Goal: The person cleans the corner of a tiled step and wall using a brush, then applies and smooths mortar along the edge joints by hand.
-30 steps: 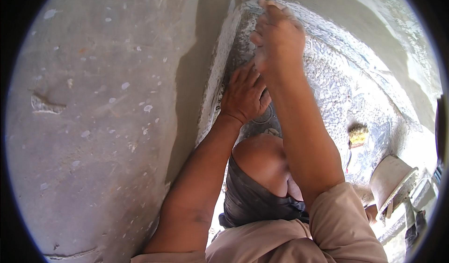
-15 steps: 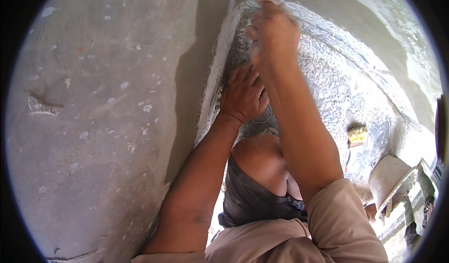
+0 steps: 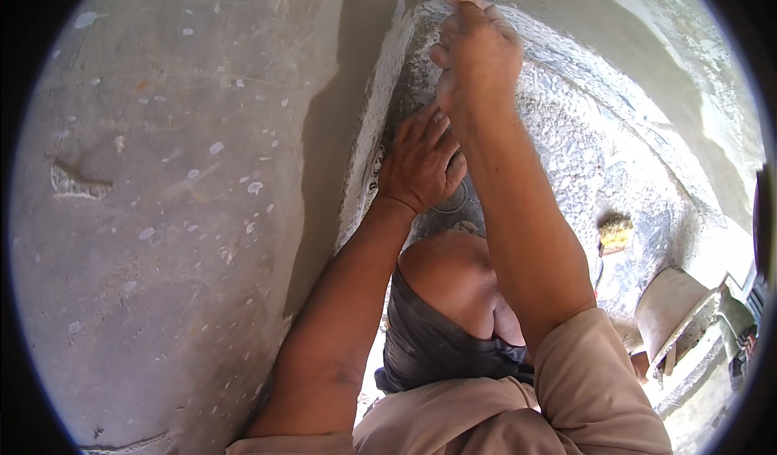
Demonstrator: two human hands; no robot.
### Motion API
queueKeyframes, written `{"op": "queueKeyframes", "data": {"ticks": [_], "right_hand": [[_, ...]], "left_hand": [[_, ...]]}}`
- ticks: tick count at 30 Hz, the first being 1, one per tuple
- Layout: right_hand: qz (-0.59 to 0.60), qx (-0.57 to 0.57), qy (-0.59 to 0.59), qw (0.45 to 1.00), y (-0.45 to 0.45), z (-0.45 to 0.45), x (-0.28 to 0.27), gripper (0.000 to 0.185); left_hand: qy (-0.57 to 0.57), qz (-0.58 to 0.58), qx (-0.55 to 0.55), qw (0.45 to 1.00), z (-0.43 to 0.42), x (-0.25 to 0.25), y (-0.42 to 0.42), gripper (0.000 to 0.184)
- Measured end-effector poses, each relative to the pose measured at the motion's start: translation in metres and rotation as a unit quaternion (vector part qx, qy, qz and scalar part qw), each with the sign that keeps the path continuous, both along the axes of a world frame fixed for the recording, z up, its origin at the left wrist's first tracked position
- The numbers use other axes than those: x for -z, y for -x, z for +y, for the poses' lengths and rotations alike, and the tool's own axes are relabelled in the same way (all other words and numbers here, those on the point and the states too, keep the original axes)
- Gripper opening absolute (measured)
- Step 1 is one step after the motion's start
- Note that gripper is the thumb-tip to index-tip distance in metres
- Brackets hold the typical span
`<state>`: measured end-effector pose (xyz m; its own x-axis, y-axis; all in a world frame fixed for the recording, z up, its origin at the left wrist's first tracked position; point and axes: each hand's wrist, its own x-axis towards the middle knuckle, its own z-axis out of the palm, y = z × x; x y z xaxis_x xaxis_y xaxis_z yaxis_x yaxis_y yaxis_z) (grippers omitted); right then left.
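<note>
My right hand (image 3: 483, 55) is at the far corner, next to the base of the rough wall. Its fingers are curled, and whatever they may hold is hidden beneath them. My left hand (image 3: 422, 160) rests palm down on the dark, rough floor patch, fingers stretched forward and slightly apart. Nothing shows in its grip. Close to its thumb, a round outline (image 3: 453, 198) marks the floor, partly covered by the hand and my right forearm. The rough edge strip (image 3: 374, 131) of the left wall runs alongside my left hand.
A smooth grey wall (image 3: 178, 212) with pale splashes rises on the left. Plaster wall (image 3: 647, 50) closes the far right side. A yellow-bristled brush (image 3: 615, 235) lies on the speckled floor (image 3: 566, 148). Further right, a mortar-crusted bucket (image 3: 673, 309) lies tilted. My bent knee (image 3: 445, 273) is below my hands.
My right hand has shifted very slightly right at the corner, still curled. My left hand stays practically in place. The camera view has moved a little.
</note>
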<state>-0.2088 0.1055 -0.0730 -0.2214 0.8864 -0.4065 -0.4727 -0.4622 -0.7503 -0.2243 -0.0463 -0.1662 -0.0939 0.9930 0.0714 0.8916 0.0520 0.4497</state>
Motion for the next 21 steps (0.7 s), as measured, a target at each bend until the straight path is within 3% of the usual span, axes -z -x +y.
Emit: {"op": "queueKeyframes", "data": {"ticks": [6, 9, 13, 16, 18, 21], "right_hand": [[0.022, 0.051, 0.012, 0.998, -0.019, 0.000, -0.003, 0.010], [-0.033, 0.033, 0.013, 0.999, -0.024, -0.007, -0.009, 0.010], [-0.016, 0.003, 0.015, 1.000, -0.017, -0.008, -0.005, 0.011], [0.012, 0.016, -0.002, 1.000, -0.012, -0.004, 0.003, 0.012], [-0.104, -0.058, -0.080, 0.990, -0.010, -0.004, 0.007, 0.011], [-0.062, -0.004, -0.075, 0.995, -0.011, -0.005, 0.006, 0.010]], "left_hand": [[-0.044, 0.013, -0.010, 0.999, 0.001, -0.001, -0.001, 0.038], [-0.060, 0.011, -0.007, 0.998, 0.001, -0.001, -0.001, 0.035], [-0.054, 0.011, -0.010, 0.998, 0.001, 0.000, -0.001, 0.031], [-0.055, 0.008, -0.014, 0.998, 0.000, 0.001, -0.002, 0.030], [-0.064, 0.003, -0.015, 0.998, 0.001, 0.001, -0.001, 0.030], [-0.062, 0.010, -0.007, 0.998, 0.001, 0.001, 0.000, 0.031]]}}
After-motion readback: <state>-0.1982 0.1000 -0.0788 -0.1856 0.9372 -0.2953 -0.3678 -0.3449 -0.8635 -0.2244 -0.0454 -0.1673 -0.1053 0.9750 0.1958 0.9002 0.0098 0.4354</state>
